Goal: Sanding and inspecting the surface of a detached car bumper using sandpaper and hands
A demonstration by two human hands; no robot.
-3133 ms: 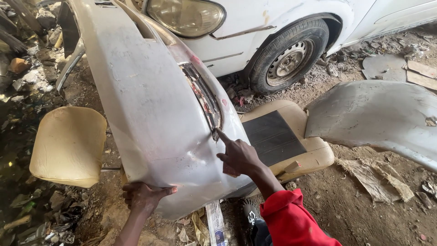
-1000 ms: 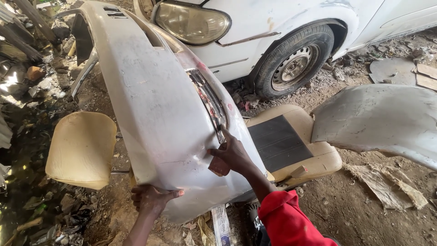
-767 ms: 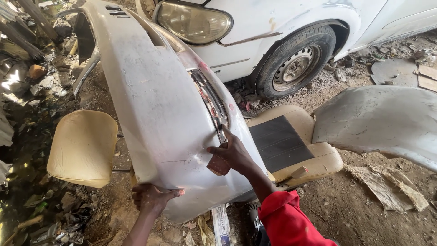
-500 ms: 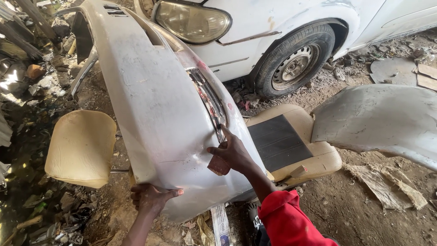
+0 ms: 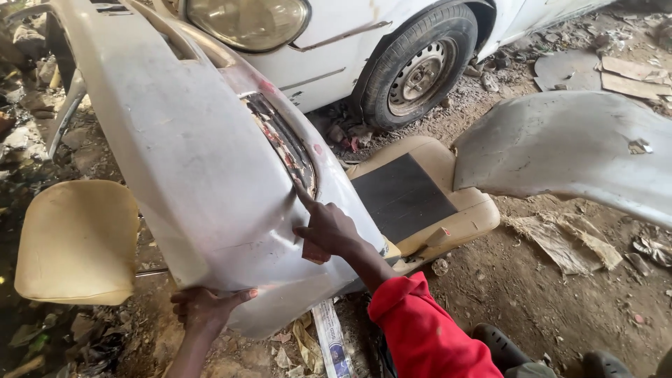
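1. Dirt ground [image 5: 532, 294] strewn with scraps lies under everything; a white car [image 5: 392, 42] stands at twelve o'clock.
2. A detached pale bumper [image 5: 189, 154] runs from eleven o'clock down to six, resting across a tan car seat [image 5: 420, 203].
3. The left hand [image 5: 206, 308] has its grip closed on the bumper's lower edge at seven o'clock.
4. The right hand [image 5: 325, 227] presses a small pad [image 5: 315, 252] against the surface, forefinger at the grille slot [image 5: 283, 143].
5. Rubbing well likely means firm, even strokes while the left hand braces the panel.
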